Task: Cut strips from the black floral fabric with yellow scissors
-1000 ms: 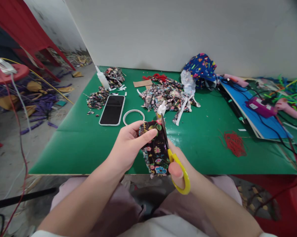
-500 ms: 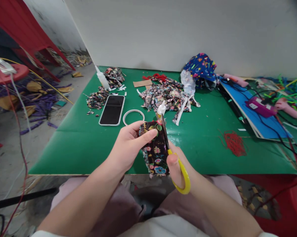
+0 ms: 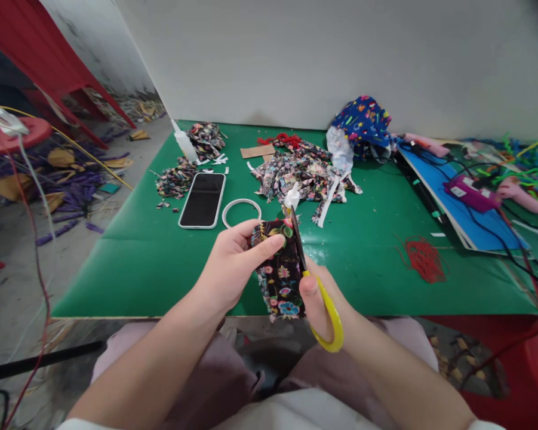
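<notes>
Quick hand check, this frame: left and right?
Left hand: closed, holding the floral cloth between thumb and fingers.
Right hand: closed on the yellow-handled scissors, blades at the cloth's edge.

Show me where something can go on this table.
Bare: front-left of the green table, between the white-edged black phone and near edge; also between the right hand and the tangled red thread. Crowded: back centre, with floral fabric scraps, and the right end, with the flat blue folder.
</notes>
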`<state>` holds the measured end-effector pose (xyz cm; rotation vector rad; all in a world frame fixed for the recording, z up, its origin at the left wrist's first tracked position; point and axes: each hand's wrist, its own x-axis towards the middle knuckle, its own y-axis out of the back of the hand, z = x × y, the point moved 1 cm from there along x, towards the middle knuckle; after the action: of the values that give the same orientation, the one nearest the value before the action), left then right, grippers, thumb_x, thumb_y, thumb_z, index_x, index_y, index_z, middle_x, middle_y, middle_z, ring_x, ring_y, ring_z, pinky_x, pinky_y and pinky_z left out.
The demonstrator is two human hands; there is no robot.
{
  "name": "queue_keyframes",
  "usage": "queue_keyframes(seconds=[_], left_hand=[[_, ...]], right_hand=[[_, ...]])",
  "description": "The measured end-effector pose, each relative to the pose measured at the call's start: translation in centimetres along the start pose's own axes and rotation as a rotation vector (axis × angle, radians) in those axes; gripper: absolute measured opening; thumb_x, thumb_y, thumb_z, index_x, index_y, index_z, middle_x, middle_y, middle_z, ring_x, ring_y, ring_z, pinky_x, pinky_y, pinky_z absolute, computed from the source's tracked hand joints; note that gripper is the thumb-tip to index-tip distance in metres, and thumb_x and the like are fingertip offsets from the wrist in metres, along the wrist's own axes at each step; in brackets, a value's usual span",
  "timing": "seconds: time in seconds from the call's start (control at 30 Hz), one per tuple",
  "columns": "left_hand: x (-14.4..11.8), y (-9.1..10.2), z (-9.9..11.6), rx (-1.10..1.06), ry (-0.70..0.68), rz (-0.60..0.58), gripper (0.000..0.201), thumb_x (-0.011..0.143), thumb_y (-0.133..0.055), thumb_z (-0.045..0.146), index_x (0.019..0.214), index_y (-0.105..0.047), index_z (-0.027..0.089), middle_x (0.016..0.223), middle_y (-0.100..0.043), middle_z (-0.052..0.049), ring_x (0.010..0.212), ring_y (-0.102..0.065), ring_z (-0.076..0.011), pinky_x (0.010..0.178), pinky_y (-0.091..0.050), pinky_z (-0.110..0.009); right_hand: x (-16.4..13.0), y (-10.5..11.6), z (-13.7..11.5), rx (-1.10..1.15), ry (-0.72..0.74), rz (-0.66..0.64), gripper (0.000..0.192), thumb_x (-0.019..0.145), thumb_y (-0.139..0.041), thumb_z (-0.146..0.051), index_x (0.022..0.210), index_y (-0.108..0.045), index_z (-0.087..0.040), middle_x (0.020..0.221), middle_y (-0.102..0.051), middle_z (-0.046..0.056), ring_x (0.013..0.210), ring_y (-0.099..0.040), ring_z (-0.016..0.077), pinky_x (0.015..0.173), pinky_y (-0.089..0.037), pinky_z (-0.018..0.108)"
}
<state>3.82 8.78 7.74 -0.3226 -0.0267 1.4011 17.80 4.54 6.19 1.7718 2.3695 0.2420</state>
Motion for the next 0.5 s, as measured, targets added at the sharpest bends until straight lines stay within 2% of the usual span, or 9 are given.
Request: queue_keyframes(seconds=[0.23, 0.5], left_hand=[[0.04, -0.03, 0.03, -0.012, 0.006, -0.01, 0.02, 0.066, -0.074, 0.031, 0.077, -0.066, 0.017, 0.067, -0.062, 0.002, 0.058, -0.053, -0.0087, 0.054, -0.042, -0.018], [0.07, 0.02, -0.04, -0.007, 0.011, -0.007, 0.02, 0.066, -0.075, 0.032, 0.078, -0.066, 0.017, 0.067, -0.062, 0.002, 0.059, -0.054, -0.0092, 0.054, -0.042, -0.018]], right_hand=[[0.0, -0.07, -0.1, 0.014, -0.008, 0.032, 0.083, 0.071, -0.024, -0.082, 0.106, -0.058, -0.015, 0.07, -0.062, 0.006, 0.062, -0.056, 0.0188, 0.059, -0.045, 0.031], [-0.01, -0.13, -0.28, 0.0, -0.019, 0.048, 0.081, 0.071, -0.025, -0.082, 0.099, -0.061, -0.015, 0.065, -0.059, 0.004, 0.06, -0.054, 0.017, 0.06, -0.047, 0.03]])
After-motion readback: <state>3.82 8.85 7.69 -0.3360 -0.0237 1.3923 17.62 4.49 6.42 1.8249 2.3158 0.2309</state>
